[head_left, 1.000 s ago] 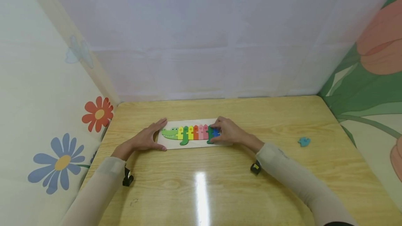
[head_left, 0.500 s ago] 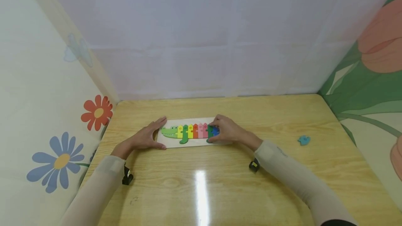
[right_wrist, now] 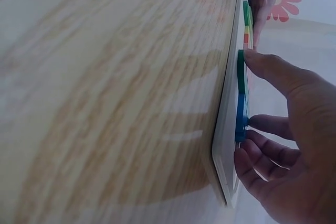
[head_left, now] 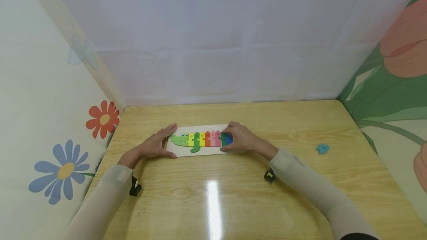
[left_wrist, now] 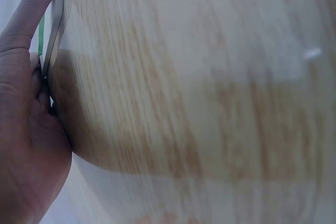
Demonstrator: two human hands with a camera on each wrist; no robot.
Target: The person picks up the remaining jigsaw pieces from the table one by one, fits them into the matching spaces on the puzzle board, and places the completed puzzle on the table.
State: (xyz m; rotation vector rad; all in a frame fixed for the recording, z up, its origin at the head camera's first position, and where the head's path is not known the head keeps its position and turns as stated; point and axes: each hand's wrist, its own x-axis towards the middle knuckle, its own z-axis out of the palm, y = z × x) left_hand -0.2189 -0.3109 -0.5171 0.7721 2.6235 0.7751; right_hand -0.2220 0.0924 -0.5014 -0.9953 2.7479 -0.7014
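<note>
A pale wooden puzzle board (head_left: 208, 151) lies on the table, carrying a crocodile of coloured pieces. Its light green head (head_left: 180, 141) faces left, followed by yellow, green, orange and pink pieces. My left hand (head_left: 154, 146) grips the board's left end, fingers at the far corner and thumb at the near one. Over the right end, my right hand (head_left: 247, 139) holds the blue puzzle piece (right_wrist: 241, 116) with curled fingers. In the right wrist view its thumb touches the dark green leg piece (right_wrist: 241, 72). The right hand hides the board's right end in the head view.
A small teal puzzle piece (head_left: 322, 149) lies apart on the right of the wooden table (head_left: 180, 195). Pale cloth (head_left: 213, 66) hangs behind the table, with flower-printed panels at both sides.
The right hand's fingers and thumb shift slightly over the blue piece, covering more of it. The left hand stays on the board, and the head view has tilted a little.
</note>
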